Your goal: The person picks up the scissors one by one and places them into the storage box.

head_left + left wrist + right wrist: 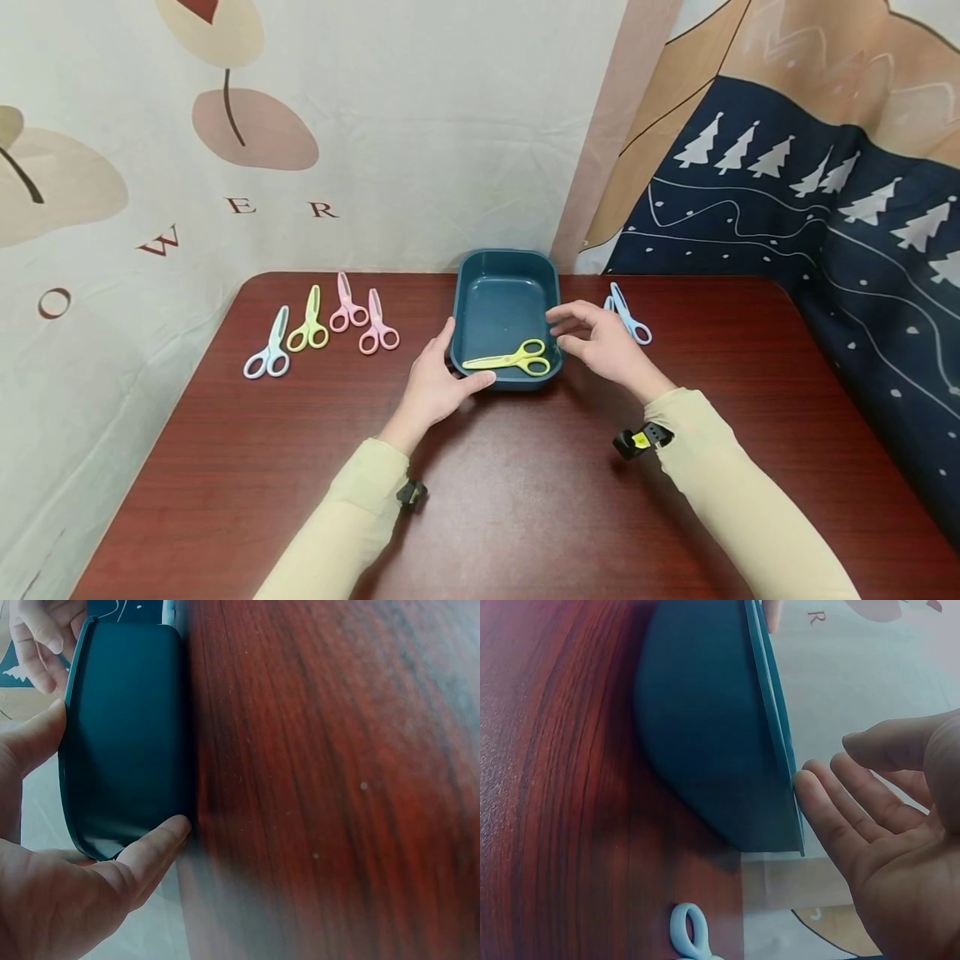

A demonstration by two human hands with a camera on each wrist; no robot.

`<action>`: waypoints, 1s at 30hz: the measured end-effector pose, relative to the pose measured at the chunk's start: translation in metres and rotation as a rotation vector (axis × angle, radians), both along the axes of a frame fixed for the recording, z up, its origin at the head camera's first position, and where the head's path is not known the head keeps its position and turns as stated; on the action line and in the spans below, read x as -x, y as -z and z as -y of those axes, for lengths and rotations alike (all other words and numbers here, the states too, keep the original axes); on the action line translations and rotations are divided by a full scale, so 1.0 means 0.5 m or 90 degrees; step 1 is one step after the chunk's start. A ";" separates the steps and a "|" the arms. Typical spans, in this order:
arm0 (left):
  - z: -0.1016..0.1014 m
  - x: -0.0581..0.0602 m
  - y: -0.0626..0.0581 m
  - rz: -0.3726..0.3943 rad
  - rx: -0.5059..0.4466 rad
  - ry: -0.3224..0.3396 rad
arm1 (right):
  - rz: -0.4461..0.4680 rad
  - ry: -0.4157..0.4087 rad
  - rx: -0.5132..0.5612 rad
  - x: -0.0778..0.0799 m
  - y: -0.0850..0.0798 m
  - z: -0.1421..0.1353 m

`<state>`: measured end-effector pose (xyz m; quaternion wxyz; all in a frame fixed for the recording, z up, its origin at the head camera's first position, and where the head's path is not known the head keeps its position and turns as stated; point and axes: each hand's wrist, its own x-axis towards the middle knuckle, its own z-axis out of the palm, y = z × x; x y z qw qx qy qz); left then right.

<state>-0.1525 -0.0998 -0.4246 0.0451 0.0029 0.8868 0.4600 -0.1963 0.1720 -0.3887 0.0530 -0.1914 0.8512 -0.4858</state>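
Grips teal tray (501, 310) at nr-L corner w/ left hand (431, 385), w/ thumb & fingers astride it.
Holds nothing in right hand (603, 342), w/ relaxed fingers just beside tray's R rim; can't tell if touching. Under tray: brown tabletop (510, 500). In tray, at nr end: lime scissors (512, 359) w/ handles to R. L of tray: light-blue scissors (277, 333), 2nd lime pr (311, 312), 2 pink prs (346, 300). R of tray, partly behind right hand: blue scissors (622, 305).

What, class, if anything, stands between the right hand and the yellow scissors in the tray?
The right rim of the blue tray does: the right hand is beside it, while the yellow scissors lie inside, toward the near end. From above, nothing visible covers them.
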 end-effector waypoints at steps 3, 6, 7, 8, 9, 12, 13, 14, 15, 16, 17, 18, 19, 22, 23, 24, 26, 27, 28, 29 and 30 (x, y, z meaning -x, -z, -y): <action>0.000 0.000 0.000 0.001 -0.001 -0.001 | 0.007 0.009 0.013 0.000 0.005 -0.008; 0.000 0.000 0.000 0.002 -0.004 -0.001 | 0.010 0.015 0.023 0.000 0.008 -0.015; 0.000 0.000 0.001 0.002 -0.004 -0.001 | 0.010 0.016 0.025 0.000 0.008 -0.017; 0.001 0.000 0.001 0.001 -0.004 0.000 | 0.010 0.017 0.025 0.000 0.009 -0.018; 0.001 0.000 0.001 0.001 -0.005 0.000 | 0.010 0.018 0.025 0.000 0.009 -0.020; 0.001 0.000 0.000 -0.001 -0.007 -0.001 | 0.007 0.021 0.026 -0.001 0.010 -0.023; 0.001 0.000 0.000 -0.001 -0.008 0.000 | 0.008 0.024 0.027 -0.001 0.011 -0.024; 0.001 0.000 0.000 -0.001 -0.009 0.000 | 0.009 0.026 0.026 -0.001 0.012 -0.025; 0.001 0.000 0.000 0.000 -0.009 0.000 | 0.010 0.029 0.023 -0.001 0.013 -0.027; 0.001 0.000 0.000 0.001 -0.010 0.000 | 0.012 0.032 0.020 -0.002 0.013 -0.027; 0.001 0.000 0.000 0.002 -0.010 0.000 | 0.015 0.035 0.017 -0.002 0.014 -0.028; 0.001 0.000 0.000 0.004 -0.010 0.000 | 0.017 0.038 0.012 -0.002 0.015 -0.030; 0.001 0.000 0.000 0.004 -0.009 0.000 | 0.021 0.043 0.007 -0.002 0.016 -0.031; 0.001 0.000 0.001 0.003 -0.008 0.000 | 0.029 0.057 -0.008 -0.003 0.018 -0.035; 0.001 0.001 0.001 0.002 -0.007 0.000 | 0.029 0.060 -0.011 -0.003 0.019 -0.037; 0.001 0.001 0.002 0.001 -0.007 0.000 | 0.028 0.061 -0.013 -0.003 0.019 -0.039; 0.001 0.002 0.002 -0.001 -0.006 0.001 | 0.028 0.067 -0.015 -0.005 0.020 -0.042; 0.001 0.002 0.003 -0.001 -0.006 0.001 | 0.027 0.068 -0.012 -0.005 0.021 -0.044; 0.001 0.002 0.003 -0.001 -0.007 0.001 | 0.025 0.070 -0.012 -0.006 0.022 -0.046; 0.001 0.002 0.003 -0.001 -0.007 0.001 | 0.023 0.071 -0.010 -0.006 0.023 -0.048; 0.002 0.002 0.004 -0.001 -0.007 0.001 | 0.024 0.074 -0.007 -0.007 0.025 -0.049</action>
